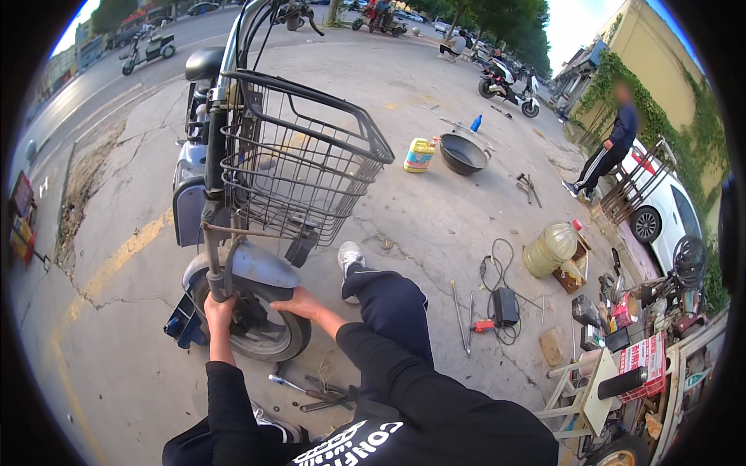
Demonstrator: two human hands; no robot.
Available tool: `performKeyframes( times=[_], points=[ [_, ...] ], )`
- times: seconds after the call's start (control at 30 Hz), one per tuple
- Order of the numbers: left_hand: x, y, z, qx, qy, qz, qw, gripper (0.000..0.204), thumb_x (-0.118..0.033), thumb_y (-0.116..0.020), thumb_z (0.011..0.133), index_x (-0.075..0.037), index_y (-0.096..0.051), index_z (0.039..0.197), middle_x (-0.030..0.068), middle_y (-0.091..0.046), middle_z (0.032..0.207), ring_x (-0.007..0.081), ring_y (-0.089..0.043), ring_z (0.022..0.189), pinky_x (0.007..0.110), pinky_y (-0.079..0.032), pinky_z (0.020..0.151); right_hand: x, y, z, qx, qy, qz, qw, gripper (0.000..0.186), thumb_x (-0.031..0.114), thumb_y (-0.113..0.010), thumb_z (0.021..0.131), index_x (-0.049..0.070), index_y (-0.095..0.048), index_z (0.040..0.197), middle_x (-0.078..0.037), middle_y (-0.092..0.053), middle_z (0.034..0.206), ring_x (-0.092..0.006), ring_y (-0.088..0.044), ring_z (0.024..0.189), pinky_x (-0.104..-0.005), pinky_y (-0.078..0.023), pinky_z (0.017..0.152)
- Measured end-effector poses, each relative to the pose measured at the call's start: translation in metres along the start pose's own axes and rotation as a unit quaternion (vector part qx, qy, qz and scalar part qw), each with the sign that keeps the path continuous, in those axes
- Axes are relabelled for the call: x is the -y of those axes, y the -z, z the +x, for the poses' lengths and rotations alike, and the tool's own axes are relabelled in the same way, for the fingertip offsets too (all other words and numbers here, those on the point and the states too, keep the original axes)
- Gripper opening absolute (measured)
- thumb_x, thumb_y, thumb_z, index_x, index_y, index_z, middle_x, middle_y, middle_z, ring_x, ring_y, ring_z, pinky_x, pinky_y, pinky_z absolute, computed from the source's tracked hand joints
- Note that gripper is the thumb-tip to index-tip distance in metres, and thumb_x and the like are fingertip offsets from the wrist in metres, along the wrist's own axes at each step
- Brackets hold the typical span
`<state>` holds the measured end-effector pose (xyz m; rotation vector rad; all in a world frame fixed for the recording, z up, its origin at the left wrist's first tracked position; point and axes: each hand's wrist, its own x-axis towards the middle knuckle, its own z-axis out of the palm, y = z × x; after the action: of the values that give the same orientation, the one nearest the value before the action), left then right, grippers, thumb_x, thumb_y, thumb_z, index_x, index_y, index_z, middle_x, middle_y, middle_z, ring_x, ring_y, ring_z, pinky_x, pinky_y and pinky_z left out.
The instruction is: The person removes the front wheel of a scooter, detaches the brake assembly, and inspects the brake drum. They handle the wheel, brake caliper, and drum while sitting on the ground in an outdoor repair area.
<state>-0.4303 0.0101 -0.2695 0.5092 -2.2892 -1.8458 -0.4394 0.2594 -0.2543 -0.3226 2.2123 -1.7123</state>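
Observation:
In front of me stands an electric scooter with its front wheel below a grey fender. My left hand is closed around the bottom of the fork leg, close to the wheel's hub. With my right hand I grip the tire's right side just under the fender; the thumb points toward the hub and the other fingers are partly hidden behind the tire. Above the wheel hangs a black wire basket. A blue object is partly hidden behind the wheel's left side.
A ratchet wrench and other hand tools lie by my feet. To the right are a black charger with its cable, long metal rods, and a large plastic jug. Farther off are a yellow container, a black basin and a standing person.

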Motion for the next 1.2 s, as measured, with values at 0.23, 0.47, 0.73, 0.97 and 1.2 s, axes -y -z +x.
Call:
performKeyframes(
  times=[0.23,0.47,0.73,0.97,1.2],
  points=[
    [0.011,0.028,-0.04,-0.016,-0.059,0.03,0.998,0.058,-0.024,-0.078,0.075,0.001,-0.053,0.121,0.0129,-0.063,0.106,0.0218,-0.061,0.098,0.032,-0.046,0.088,-0.034,-0.006,-0.008,-0.009,-0.015,0.079,0.997,0.096,0.041,-0.085,0.063,-0.002,-0.04,0.136,-0.016,-0.055,0.127,-0.0237,-0.052,0.117,-0.0351,-0.042,0.099],
    [0.09,0.042,-0.104,-0.221,0.126,-0.025,0.967,0.043,-0.033,-0.066,0.087,0.001,-0.059,0.111,0.0123,-0.064,0.103,0.0206,-0.059,0.096,0.032,-0.046,0.085,-0.047,-0.011,-0.024,-0.021,-0.068,0.109,0.992,0.084,0.037,-0.084,0.064,-0.001,-0.044,0.127,-0.013,-0.06,0.113,-0.0206,-0.058,0.102,-0.0321,-0.046,0.088],
    [0.082,-0.027,-0.167,-0.145,0.23,-0.032,0.962,0.041,-0.026,-0.063,0.088,0.002,-0.055,0.117,0.0161,-0.061,0.111,0.0228,-0.058,0.103,0.033,-0.044,0.089,-0.034,-0.034,-0.068,-0.048,-0.053,0.103,0.992,0.086,0.035,-0.085,0.065,-0.004,-0.039,0.126,-0.015,-0.056,0.116,-0.0215,-0.056,0.105,-0.0326,-0.044,0.092],
    [0.016,-0.021,-0.184,-0.094,0.16,-0.12,0.975,0.047,-0.034,-0.059,0.092,-0.002,-0.049,0.124,0.0097,-0.056,0.114,0.0181,-0.053,0.103,0.03,-0.042,0.084,-0.019,-0.081,-0.12,-0.034,-0.025,0.129,0.991,0.081,0.023,-0.077,0.075,-0.006,-0.028,0.133,-0.021,-0.051,0.124,-0.0268,-0.052,0.114,-0.0355,-0.042,0.097],
    [-0.032,0.009,-0.207,-0.131,-0.025,0.113,0.985,0.078,-0.037,-0.075,0.078,-0.006,-0.037,0.138,0.0162,-0.043,0.124,0.0289,-0.048,0.113,0.041,-0.042,0.095,0.004,-0.144,-0.143,0.056,0.009,0.106,0.993,0.082,0.018,-0.069,0.079,-0.006,-0.02,0.14,-0.027,-0.036,0.137,-0.0355,-0.039,0.129,-0.0395,-0.035,0.106]
  ],
)
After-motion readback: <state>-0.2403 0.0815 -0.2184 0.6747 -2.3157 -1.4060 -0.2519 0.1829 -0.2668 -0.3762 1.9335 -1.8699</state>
